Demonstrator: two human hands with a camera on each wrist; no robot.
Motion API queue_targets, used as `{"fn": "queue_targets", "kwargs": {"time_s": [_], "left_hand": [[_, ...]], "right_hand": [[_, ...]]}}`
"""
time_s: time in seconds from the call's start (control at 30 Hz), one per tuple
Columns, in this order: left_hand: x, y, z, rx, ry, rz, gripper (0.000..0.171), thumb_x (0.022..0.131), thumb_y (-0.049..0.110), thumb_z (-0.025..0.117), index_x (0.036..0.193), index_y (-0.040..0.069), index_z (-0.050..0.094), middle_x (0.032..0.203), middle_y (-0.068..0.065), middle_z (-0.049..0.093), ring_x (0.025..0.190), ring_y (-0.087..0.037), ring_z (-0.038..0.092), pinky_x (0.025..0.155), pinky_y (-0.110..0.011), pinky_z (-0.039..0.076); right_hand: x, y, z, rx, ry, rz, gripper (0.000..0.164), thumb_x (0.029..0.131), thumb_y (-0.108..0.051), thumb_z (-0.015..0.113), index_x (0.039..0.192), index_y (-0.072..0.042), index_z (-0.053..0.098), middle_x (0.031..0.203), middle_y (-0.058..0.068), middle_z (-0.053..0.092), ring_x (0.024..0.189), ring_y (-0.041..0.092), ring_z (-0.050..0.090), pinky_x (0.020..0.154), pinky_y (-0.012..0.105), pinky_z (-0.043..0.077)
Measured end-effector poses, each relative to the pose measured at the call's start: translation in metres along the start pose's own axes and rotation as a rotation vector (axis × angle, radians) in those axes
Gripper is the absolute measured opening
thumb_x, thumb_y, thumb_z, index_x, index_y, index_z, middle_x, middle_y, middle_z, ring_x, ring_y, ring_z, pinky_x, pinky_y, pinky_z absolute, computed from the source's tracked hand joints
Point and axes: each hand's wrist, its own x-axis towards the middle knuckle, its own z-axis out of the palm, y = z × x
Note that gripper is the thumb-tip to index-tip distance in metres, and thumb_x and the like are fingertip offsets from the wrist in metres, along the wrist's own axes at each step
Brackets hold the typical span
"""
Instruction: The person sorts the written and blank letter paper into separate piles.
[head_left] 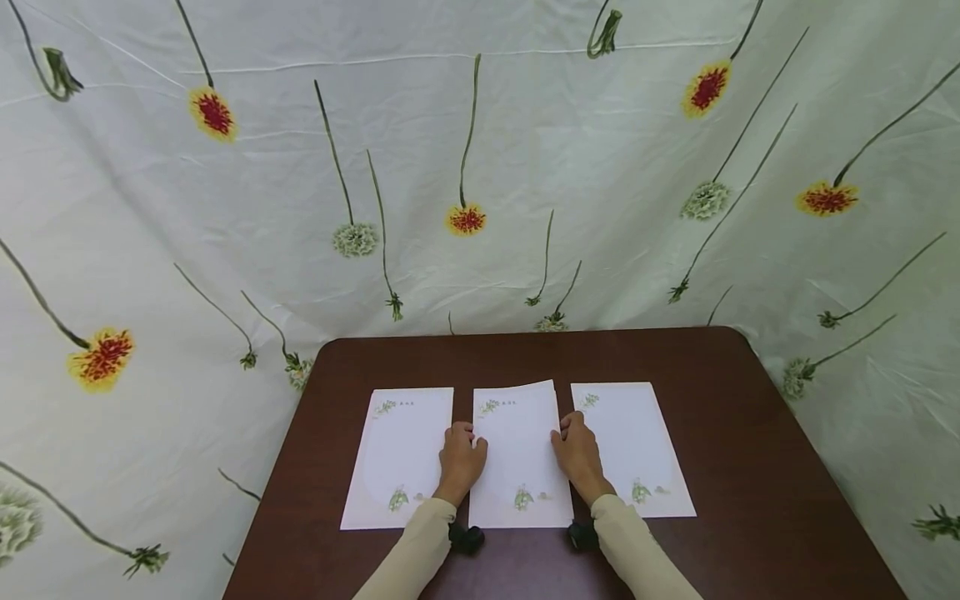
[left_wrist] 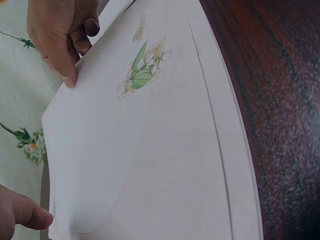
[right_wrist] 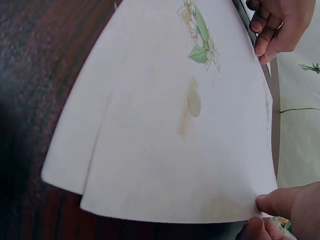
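Indoor tabletop workspace, room type unclear: flower-print cloth (head_left: 420,125) hung behind dark wood-grain table (head_left: 750,467)

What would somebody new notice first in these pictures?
Probably the bright red-and-yellow flowers on the white cloth behind the dark brown table. Then the white papers side by side on it, with the left hand and right hand at the middle one's side edges.

Shows white paper sheet (right_wrist: 145,165) with green-leaved flower print (right_wrist: 202,36) and tan seal print (right_wrist: 194,104), pinched near one corner by right hand (right_wrist: 296,209), touched at opposite edge by left hand (right_wrist: 287,25); overlaps second sheet (right_wrist: 75,150) above dark wood-grained tabletop (right_wrist: 35,65).
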Motion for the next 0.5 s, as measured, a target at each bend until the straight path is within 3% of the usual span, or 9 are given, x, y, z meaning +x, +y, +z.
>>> {"fn": "queue_targets", "kwargs": {"time_s": [0.1,0.27,0.5], "left_hand": [[0.0002,-0.0009,0.0003,-0.002,0.001,0.002,0.03,0.094,0.007,0.064,0.119,-0.008,0.06,0.105,-0.018,0.061,0.101,-0.036,0.06,0.093,-0.058,0.043],[0.0,-0.0018,0.0008,-0.002,-0.008,-0.005,0.032,0.094,0.007,0.064,0.123,-0.007,0.059,0.107,-0.019,0.061,0.102,-0.036,0.06,0.093,-0.058,0.043],[-0.0012,-0.001,0.0,0.035,-0.03,0.022,0.051,0.097,0.007,0.061,0.144,-0.011,0.053,0.108,-0.021,0.06,0.101,-0.037,0.059,0.092,-0.06,0.044]], "right_hand": [[0.0,0.0006,0.0007,0.008,-0.006,0.0,0.025,0.101,-0.01,0.065,0.118,0.006,0.057,0.093,0.016,0.068,0.077,0.025,0.064,0.064,0.038,0.052],[0.0003,0.0024,0.0005,-0.005,-0.01,-0.022,0.017,0.103,-0.011,0.063,0.111,0.005,0.063,0.092,0.015,0.069,0.079,0.025,0.065,0.068,0.039,0.053],[0.0015,0.0042,0.0025,-0.011,-0.02,-0.049,0.012,0.104,-0.009,0.06,0.11,0.002,0.062,0.09,0.015,0.07,0.076,0.024,0.065,0.066,0.038,0.052]]}}
